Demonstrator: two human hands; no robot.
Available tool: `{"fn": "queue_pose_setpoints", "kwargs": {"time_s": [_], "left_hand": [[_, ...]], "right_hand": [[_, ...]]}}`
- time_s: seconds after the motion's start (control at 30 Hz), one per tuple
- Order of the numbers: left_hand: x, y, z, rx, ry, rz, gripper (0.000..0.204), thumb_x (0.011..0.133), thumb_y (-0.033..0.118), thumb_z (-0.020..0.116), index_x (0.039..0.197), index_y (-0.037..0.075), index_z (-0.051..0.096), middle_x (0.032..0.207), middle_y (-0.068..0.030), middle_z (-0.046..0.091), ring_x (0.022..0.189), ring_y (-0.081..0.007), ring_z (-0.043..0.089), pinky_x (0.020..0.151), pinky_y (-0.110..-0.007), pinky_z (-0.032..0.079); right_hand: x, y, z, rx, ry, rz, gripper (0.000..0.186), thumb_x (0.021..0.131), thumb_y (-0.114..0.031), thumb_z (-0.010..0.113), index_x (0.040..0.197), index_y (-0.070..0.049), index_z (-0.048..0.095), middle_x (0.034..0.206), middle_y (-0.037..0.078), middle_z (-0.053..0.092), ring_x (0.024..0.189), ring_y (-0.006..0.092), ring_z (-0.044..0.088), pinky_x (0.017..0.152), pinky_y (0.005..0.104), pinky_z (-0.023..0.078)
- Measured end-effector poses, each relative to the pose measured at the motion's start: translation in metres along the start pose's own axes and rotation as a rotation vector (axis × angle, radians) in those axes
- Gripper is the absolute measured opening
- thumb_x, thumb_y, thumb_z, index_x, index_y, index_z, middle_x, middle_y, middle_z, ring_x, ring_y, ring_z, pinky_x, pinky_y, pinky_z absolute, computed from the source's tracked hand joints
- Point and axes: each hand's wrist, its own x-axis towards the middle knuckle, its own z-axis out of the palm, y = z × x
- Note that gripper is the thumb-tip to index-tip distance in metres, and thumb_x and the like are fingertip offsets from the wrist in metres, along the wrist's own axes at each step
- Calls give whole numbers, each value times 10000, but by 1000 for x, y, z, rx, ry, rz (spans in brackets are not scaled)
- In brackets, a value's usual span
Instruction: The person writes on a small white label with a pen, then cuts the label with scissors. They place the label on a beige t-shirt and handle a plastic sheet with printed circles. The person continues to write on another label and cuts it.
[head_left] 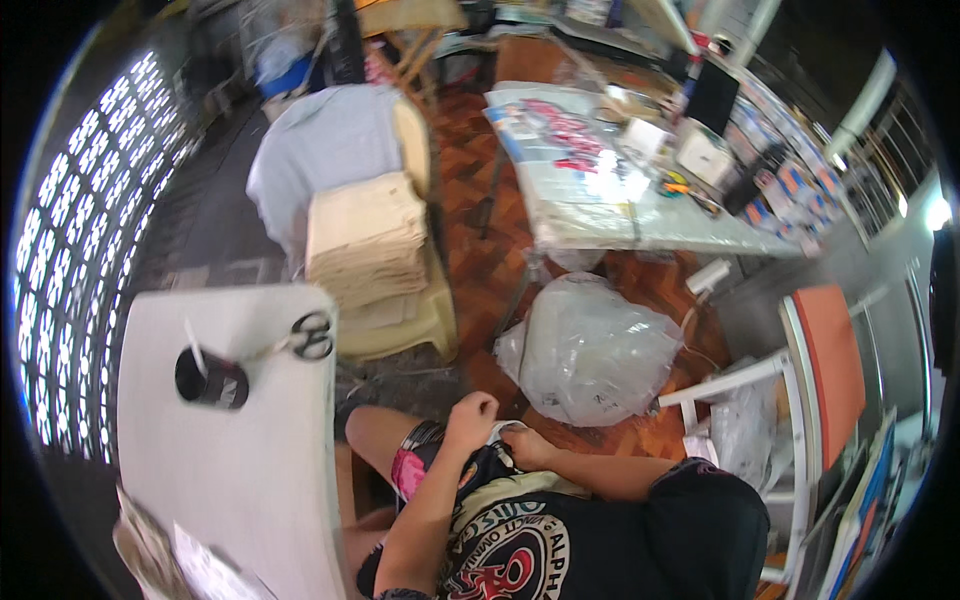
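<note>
My left hand (470,418) is raised just above my lap, with its fingers closed in a pinch. Anything between those fingertips is too small to make out. Beside it and slightly lower, my right hand (528,449) rests over my lap, fingers curled against a small white piece (505,431) that looks like cloth. Part of that piece is hidden by the hand. To the left on a white table (230,480) lie black-handled scissors (312,337), and a black mug (222,384) with a white stick in it stands nearby.
A stack of cream cloth (366,235) sits on a yellowish plastic chair (440,310) ahead. A full translucent plastic bag (600,350) stands on the floor. Behind it is a cluttered worktable (590,235). A folding ladder (800,410) leans at right.
</note>
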Motion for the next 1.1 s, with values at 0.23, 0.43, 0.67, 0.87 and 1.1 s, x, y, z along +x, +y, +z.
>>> {"fn": "queue_pose_setpoints", "kwargs": {"time_s": [0.23,0.43,0.67,0.87,1.1], "left_hand": [[-32,30,22,687,171,40,216,822,293,634,877,104,722,920,-73,670,923,-276,623,875,-428,448],[-33,60,5,464,12,35,217,798,285,664,892,96,717,948,-82,681,966,-277,654,891,-449,462],[-46,76,-23,239,88,193,188,811,246,665,881,74,696,956,-112,683,983,-326,664,893,-463,485],[-55,66,-18,367,6,202,168,818,241,650,878,88,682,977,-108,672,994,-318,651,915,-466,477],[-55,30,-22,286,164,197,126,872,184,624,931,86,680,958,-105,641,1009,-317,626,929,-465,458]], "right_hand": [[1,35,24,-479,-109,18,322,866,-157,651,1159,-24,663,1099,154,707,1065,340,658,883,420,517],[24,37,25,100,30,308,336,895,-143,630,1206,-18,637,1143,155,695,1096,328,646,910,403,504],[42,5,-10,120,-267,147,345,899,-142,627,1219,-15,629,1154,160,690,1102,328,643,918,400,500],[52,-11,1,66,-289,82,352,902,-140,624,1230,-12,622,1164,165,686,1107,328,641,925,397,497],[63,-19,7,58,-268,5,361,906,-139,621,1243,-10,613,1176,170,682,1112,329,639,932,394,493]]}}
